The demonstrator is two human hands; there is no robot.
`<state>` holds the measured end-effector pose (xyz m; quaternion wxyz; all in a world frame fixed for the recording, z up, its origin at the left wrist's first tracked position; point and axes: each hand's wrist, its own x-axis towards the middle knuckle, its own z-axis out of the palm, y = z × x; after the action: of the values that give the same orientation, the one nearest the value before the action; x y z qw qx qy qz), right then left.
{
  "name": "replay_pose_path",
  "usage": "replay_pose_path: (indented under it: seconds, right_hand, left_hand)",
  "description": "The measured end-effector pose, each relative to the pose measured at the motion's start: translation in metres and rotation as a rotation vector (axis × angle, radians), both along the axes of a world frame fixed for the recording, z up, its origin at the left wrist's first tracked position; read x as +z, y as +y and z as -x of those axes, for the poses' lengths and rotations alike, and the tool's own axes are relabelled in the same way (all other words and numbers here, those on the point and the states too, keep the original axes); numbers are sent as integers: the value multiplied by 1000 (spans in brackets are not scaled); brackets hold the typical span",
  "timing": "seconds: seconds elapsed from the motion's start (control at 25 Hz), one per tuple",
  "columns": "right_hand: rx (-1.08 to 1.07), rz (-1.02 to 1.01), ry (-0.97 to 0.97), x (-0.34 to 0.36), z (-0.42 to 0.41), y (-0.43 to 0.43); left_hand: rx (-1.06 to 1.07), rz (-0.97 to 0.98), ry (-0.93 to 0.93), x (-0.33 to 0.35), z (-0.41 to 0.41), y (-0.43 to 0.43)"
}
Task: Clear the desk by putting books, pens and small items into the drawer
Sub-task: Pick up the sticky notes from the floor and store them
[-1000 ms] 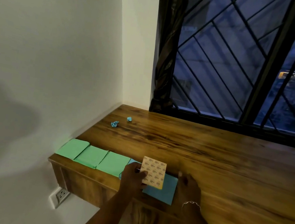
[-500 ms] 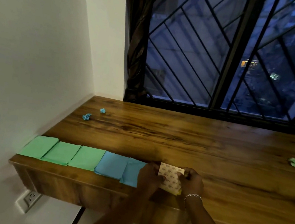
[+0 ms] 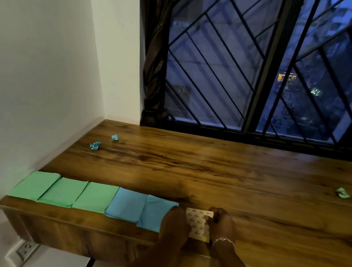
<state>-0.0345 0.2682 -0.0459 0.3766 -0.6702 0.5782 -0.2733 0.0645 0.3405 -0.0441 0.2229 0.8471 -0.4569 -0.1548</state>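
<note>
**A:** Looking at a wood desk (image 3: 242, 183) tucked into a corner. There's a white wall (image 3: 32, 68) on the left and a barred window (image 3: 270, 67) behind it, with a dark curtain (image 3: 155, 62) bunched at the window's left side. Deep blue outside.

**B:** What's on top?

**A:** Along the front edge, three green sheets (image 3: 65, 192) and then two blue sheets (image 3: 137, 209), overlapping a bit. Two blue scraps (image 3: 95, 145) sit back left, and one green scrap (image 3: 342, 193) is far right.

**B:** And the hands?

**A:** Both are on a beige patterned pad (image 3: 197, 225) at the front edge, just right of the blue sheets. The left hand (image 3: 175, 222) curls round its left side, and the right hand (image 3: 223, 227) pinches its far right corner. There's a bracelet (image 3: 224, 241) on the right wrist and a socket (image 3: 26, 250) low on the wall.
</note>
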Motion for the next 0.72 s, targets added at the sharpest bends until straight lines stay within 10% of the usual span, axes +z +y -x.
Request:
replay_pose_path:
  seconds: [0.72]
  right_hand:
    - [216, 577, 371, -11, -3, 20]
  left_hand:
    - [-57, 154, -405, 17, -17, 45]
